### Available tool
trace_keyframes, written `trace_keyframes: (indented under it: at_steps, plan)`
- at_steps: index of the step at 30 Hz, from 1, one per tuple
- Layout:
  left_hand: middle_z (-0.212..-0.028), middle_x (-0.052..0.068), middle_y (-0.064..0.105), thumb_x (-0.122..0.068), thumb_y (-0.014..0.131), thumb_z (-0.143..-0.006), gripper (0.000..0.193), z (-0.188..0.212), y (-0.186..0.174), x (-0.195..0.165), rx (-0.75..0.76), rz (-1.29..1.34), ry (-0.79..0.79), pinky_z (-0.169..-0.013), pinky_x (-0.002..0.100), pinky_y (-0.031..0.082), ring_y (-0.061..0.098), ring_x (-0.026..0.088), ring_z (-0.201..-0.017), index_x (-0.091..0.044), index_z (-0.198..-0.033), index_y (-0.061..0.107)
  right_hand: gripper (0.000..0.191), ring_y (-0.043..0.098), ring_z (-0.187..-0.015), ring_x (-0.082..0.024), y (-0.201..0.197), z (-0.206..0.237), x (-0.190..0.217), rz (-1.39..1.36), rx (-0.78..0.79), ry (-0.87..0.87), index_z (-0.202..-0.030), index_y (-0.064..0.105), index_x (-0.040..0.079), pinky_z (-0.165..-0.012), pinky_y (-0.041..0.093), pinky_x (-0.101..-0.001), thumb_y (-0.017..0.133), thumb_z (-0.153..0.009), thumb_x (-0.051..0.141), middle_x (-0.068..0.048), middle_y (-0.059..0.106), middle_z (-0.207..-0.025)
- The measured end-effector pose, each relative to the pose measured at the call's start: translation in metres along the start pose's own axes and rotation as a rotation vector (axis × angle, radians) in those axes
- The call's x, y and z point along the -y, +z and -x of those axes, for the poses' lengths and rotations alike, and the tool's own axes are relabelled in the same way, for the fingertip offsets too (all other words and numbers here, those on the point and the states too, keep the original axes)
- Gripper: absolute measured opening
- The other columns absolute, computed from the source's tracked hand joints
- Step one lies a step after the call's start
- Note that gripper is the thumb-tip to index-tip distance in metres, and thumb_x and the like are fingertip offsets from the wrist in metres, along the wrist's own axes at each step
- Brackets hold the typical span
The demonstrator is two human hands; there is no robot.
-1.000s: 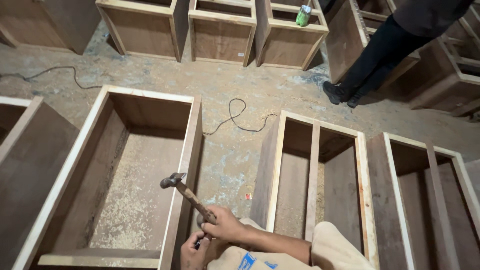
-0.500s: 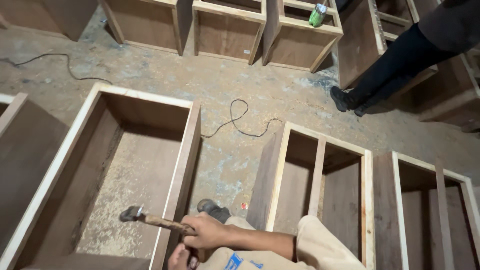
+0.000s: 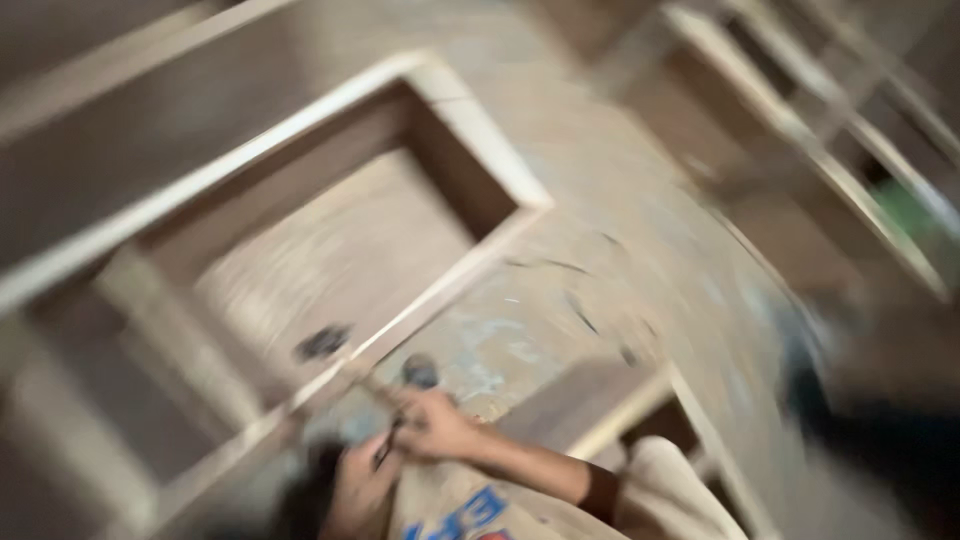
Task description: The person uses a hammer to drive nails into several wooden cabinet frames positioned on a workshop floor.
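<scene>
The view is heavily smeared, so details are soft. The right hand (image 3: 432, 425) sits just off the near edge of the open wooden cabinet frame (image 3: 470, 130), fingers curled around the wooden handle of a hammer (image 3: 330, 345). The handle runs up from the fist across the frame's pale edge strip, and the dark hammer head shows as a blur just inside the frame, over its back panel. The grip looks closed, though the blur hides how tight it is.

The left hand (image 3: 360, 485) is lower, just below the right hand and beside the same frame edge. Whether it is open, or has hold of anything, cannot be told.

A small dark round shape (image 3: 420, 372) lies on the dusty floor (image 3: 600, 200) just beyond the right hand, outside the frame. Past the frame's far corner, more wooden frames (image 3: 850, 130) stand well apart, blurred.
</scene>
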State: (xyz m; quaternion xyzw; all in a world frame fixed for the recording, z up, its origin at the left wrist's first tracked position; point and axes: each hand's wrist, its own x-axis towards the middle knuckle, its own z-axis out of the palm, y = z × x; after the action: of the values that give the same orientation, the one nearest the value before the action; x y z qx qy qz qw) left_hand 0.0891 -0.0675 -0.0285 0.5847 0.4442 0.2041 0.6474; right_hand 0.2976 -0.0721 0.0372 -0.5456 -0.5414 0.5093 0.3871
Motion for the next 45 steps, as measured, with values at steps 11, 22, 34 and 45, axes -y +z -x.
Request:
trace_keyframes:
  at_steps: [11, 22, 34, 45]
  plan:
    - [-0.085, 0.021, 0.069, -0.021, 0.071, -0.091, 0.019, 0.071, 0.035, 0.015, -0.733, -0.058, -0.001, -0.067, 0.045, 0.054, 0.069, 0.036, -0.074, -0.003, -0.094, 0.073, 0.012, 0.063, -0.059, -0.015, 0.052, -0.045, -0.007, 0.201, 0.598, 0.214, -0.096, 0.064, 0.0, -0.052, 0.053, -0.0312, 0.063, -0.084, -0.002, -0.009, 0.068, -0.075]
    - [-0.084, 0.013, 0.075, -0.022, 0.074, -0.093, 0.017, 0.051, -0.074, 0.231, -1.712, -0.03, -0.246, -0.069, 0.038, 0.059, 0.075, 0.026, -0.072, -0.01, -0.105, 0.076, 0.03, 0.05, -0.046, -0.013, 0.151, -0.076, -0.058, -0.098, 0.68, 0.329, -0.094, 0.044, 0.005, -0.039, 0.039, -0.0271, 0.071, -0.106, 0.013, -0.006, 0.052, -0.068]
    - [-0.102, 0.009, 0.076, -0.013, 0.075, -0.094, 0.012, 0.027, -0.165, 0.309, -1.81, -0.308, -0.12, -0.071, 0.035, 0.063, 0.077, 0.028, -0.082, -0.013, -0.106, 0.075, 0.041, 0.054, -0.054, -0.012, 0.22, -0.07, -0.159, 0.162, 0.68, 0.394, -0.13, 0.047, -0.004, -0.049, 0.046, -0.0276, 0.059, -0.106, 0.026, -0.004, 0.056, -0.076]
    - [-0.105, 0.004, 0.074, -0.001, 0.074, -0.088, 0.017, 0.049, -0.181, 0.325, -1.792, -0.31, -0.065, -0.073, 0.035, 0.063, 0.077, 0.025, -0.085, -0.009, -0.103, 0.072, 0.041, 0.057, -0.05, -0.009, 0.275, -0.092, -0.169, 0.463, 0.801, 0.055, -0.129, 0.053, -0.006, -0.046, 0.045, -0.0251, 0.054, -0.108, 0.029, -0.002, 0.06, -0.065]
